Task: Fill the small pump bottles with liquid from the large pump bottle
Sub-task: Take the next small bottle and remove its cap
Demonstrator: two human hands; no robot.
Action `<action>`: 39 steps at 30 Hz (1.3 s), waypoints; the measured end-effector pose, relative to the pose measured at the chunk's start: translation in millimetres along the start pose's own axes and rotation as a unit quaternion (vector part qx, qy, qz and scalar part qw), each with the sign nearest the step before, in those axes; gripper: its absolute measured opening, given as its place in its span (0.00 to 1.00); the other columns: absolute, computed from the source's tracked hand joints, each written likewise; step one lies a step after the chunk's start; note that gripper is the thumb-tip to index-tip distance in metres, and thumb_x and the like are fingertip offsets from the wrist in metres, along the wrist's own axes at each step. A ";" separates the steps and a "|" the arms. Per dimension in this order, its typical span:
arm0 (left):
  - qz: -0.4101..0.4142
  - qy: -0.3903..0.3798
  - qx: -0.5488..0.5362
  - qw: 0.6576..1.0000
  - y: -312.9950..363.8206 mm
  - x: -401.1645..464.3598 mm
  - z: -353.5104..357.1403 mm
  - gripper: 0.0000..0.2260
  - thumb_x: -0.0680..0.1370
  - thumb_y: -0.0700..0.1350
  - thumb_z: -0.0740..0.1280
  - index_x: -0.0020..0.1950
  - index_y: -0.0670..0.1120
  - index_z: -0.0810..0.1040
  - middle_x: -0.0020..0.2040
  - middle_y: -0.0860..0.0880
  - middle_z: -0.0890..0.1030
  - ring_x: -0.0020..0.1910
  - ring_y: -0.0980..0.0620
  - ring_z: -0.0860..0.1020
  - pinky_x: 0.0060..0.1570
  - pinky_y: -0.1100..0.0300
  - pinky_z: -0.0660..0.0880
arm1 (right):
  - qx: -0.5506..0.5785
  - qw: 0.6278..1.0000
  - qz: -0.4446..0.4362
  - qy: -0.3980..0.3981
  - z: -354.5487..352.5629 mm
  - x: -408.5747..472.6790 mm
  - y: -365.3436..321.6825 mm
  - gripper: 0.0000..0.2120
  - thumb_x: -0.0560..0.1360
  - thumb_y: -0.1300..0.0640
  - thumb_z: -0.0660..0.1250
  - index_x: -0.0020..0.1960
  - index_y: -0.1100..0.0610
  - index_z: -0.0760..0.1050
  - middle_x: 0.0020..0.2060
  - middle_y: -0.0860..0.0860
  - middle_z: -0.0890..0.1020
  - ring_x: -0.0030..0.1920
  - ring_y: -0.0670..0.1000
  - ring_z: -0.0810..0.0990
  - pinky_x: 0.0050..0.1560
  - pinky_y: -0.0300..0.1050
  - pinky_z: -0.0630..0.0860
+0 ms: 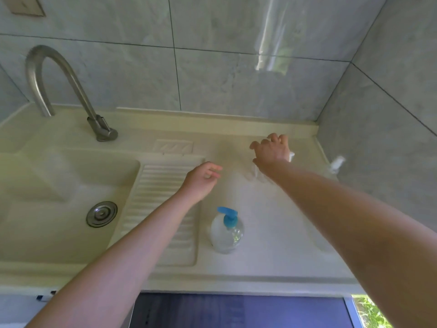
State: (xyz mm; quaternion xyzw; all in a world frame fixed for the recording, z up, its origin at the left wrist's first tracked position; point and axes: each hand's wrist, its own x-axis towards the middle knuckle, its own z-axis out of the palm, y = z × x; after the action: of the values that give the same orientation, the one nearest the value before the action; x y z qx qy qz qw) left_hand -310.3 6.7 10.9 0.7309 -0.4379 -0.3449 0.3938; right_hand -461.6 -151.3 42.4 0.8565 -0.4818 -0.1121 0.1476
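The large pump bottle (226,233), clear with a blue pump head, stands on the pale countertop (272,233) near its front. My right hand (272,150) reaches to the back of the counter, its fingers curled over the top of a small clear pump bottle (291,156); only the bottle's white pump tip and a blurred bit of its body show beside my wrist. A second small pump bottle (335,165) with a white head stands further right, by the side wall. My left hand (201,181) hovers over the counter with loosely curled fingers, holding nothing.
A sink basin (59,185) with a metal drain (101,214) lies at the left, and a ribbed washboard slope (163,209) runs beside it. A curved steel tap (71,91) rises behind. Tiled walls close off the back and right sides.
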 end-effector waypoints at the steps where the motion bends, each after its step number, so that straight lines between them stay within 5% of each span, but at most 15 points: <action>1: -0.003 0.002 -0.002 1.000 -0.6 -0.6 -0.1 0.18 0.75 0.34 0.59 0.50 0.57 0.77 0.46 0.54 0.81 0.50 0.45 0.81 0.47 0.57 0.75 | -0.009 1.000 0.000 0.001 2.8 1.8 -0.9 0.19 0.79 0.48 0.63 0.70 0.42 0.68 0.62 0.47 0.78 0.68 0.54 0.66 0.64 0.52 0.59; 9: -0.008 -0.006 -0.015 1.000 0.6 -9.8 -0.3 0.18 0.76 0.32 0.59 0.54 0.53 0.78 0.49 0.51 0.81 0.50 0.45 0.82 0.45 0.59 0.74 | -0.001 0.999 -0.010 0.043 -4.9 0.6 -5.2 0.16 0.79 0.53 0.63 0.65 0.43 0.73 0.58 0.48 0.80 0.64 0.54 0.69 0.65 0.51 0.60; 13: 0.023 0.042 0.017 0.999 11.5 -17.3 -6.3 0.15 0.76 0.35 0.63 0.55 0.51 0.80 0.51 0.50 0.83 0.52 0.48 0.82 0.56 0.58 0.76 | 0.153 0.982 -0.040 0.100 -42.1 -20.9 -4.3 0.13 0.80 0.50 0.64 0.64 0.44 0.74 0.59 0.49 0.79 0.63 0.55 0.75 0.63 0.52 0.62; 17: 0.124 0.154 0.097 0.975 40.4 -32.2 -16.5 0.20 0.77 0.42 0.69 0.69 0.47 0.75 0.62 0.47 0.79 0.62 0.49 0.76 0.64 0.61 0.67 | 0.405 0.900 -0.083 0.138 -76.6 -54.3 10.0 0.12 0.76 0.55 0.72 0.59 0.52 0.79 0.55 0.49 0.82 0.50 0.52 0.80 0.52 0.42 0.70; 21: 0.208 0.164 0.154 0.952 58.3 -56.1 -13.4 0.27 0.77 0.49 0.70 0.75 0.48 0.68 0.68 0.47 0.74 0.68 0.48 0.72 0.67 0.59 0.65 | 0.609 0.787 -0.044 0.087 -89.8 -93.0 10.6 0.09 0.73 0.54 0.76 0.51 0.49 0.79 0.44 0.47 0.81 0.43 0.52 0.81 0.46 0.42 0.74; 28: 0.210 0.206 0.204 0.934 62.2 -118.8 -3.0 0.21 0.76 0.58 0.69 0.67 0.52 0.75 0.55 0.54 0.81 0.49 0.54 0.80 0.48 0.57 0.75 | 0.823 0.568 0.012 -0.022 -89.8 -158.5 -6.5 0.12 0.72 0.54 0.77 0.50 0.58 0.80 0.41 0.51 0.80 0.39 0.47 0.81 0.42 0.40 0.78; 35: 0.174 0.177 0.150 0.957 45.4 -167.6 18.9 0.15 0.76 0.61 0.65 0.57 0.54 0.75 0.47 0.56 0.80 0.45 0.53 0.78 0.43 0.52 0.77 | 0.875 0.475 0.084 -0.040 -70.1 -199.6 -19.8 0.11 0.68 0.59 0.79 0.44 0.60 0.79 0.34 0.52 0.77 0.35 0.47 0.79 0.45 0.39 0.79; 39: 0.153 0.140 0.072 0.976 38.2 -178.1 27.7 0.13 0.77 0.59 0.66 0.55 0.52 0.77 0.45 0.54 0.81 0.43 0.53 0.78 0.46 0.52 0.76 | 0.891 0.444 0.041 -0.084 -62.0 -215.9 -16.2 0.07 0.74 0.64 0.73 0.51 0.61 0.82 0.43 0.49 0.86 0.47 0.48 0.84 0.54 0.39 0.79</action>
State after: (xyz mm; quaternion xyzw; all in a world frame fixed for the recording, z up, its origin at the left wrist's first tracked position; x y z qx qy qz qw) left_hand -415.3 149.8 60.3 0.7231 -0.5085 -0.1423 0.4453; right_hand -538.3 51.0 105.1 0.4825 -0.3614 0.3135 -0.7337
